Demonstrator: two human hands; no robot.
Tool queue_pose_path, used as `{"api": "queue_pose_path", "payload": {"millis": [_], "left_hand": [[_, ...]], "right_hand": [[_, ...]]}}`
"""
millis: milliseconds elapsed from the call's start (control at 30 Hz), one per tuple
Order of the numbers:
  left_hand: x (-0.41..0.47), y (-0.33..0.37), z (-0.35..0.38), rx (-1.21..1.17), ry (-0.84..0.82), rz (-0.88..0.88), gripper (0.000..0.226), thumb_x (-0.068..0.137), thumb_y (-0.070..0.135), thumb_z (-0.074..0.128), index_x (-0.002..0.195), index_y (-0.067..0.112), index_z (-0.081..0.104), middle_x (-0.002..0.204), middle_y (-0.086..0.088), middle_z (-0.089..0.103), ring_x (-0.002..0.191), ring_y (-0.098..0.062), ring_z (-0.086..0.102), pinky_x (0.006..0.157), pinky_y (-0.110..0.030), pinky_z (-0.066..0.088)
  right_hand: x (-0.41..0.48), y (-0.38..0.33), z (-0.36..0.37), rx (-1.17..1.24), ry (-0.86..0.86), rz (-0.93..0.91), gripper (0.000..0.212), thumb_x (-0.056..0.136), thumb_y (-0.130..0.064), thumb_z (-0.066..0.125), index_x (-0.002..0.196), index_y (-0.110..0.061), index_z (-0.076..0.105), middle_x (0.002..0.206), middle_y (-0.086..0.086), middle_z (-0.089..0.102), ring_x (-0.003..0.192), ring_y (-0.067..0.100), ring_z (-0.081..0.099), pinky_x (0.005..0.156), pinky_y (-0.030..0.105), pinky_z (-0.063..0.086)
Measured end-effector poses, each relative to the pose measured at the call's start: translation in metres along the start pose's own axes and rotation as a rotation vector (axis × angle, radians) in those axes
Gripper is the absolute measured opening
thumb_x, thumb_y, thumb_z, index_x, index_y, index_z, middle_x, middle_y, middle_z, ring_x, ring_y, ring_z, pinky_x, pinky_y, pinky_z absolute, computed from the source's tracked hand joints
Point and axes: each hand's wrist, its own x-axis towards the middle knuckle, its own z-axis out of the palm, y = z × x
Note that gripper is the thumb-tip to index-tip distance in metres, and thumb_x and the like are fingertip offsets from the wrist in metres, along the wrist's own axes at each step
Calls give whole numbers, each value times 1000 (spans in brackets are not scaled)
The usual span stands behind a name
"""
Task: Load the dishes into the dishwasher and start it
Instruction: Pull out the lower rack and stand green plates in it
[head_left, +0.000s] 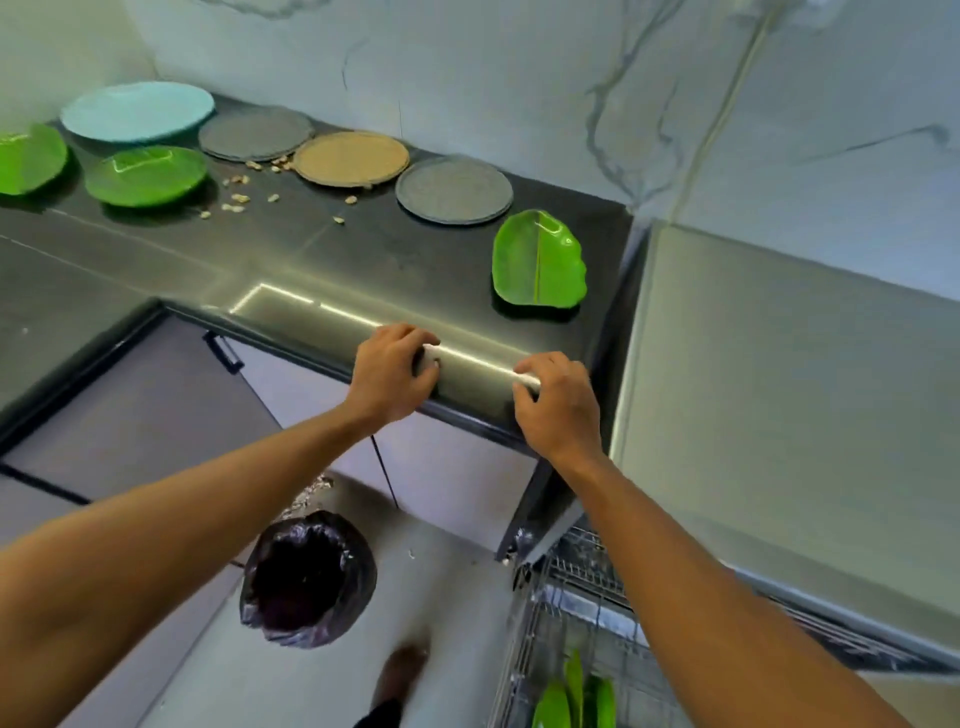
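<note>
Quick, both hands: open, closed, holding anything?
Left hand: fingers curled on the counter edge; holding anything cannot be told.
Right hand: same, cannot be told.
</note>
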Motion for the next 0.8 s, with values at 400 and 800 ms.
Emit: {"api": "queue_pose_path", "payload": {"millis": [400, 800], "left_hand": [[124, -22, 50, 166, -24, -52, 40, 87, 52, 48, 115, 24, 55, 123, -2, 51, 118, -27, 46, 111, -52, 29], [127, -23, 52, 170, -60, -39, 38, 91, 50, 45, 119, 25, 51, 128, -1, 47, 124, -26, 42, 114, -53, 23]], "right_hand": [[155, -8, 90, -362, 189, 177, 51, 82, -46, 62, 127, -23, 58, 130, 3, 56, 120, 28, 49, 94, 47, 39], [164, -12, 92, -520, 112, 156, 24, 92, -28, 56, 109, -13, 64, 104, 5, 58, 93, 28, 54, 75, 41, 40]]}}
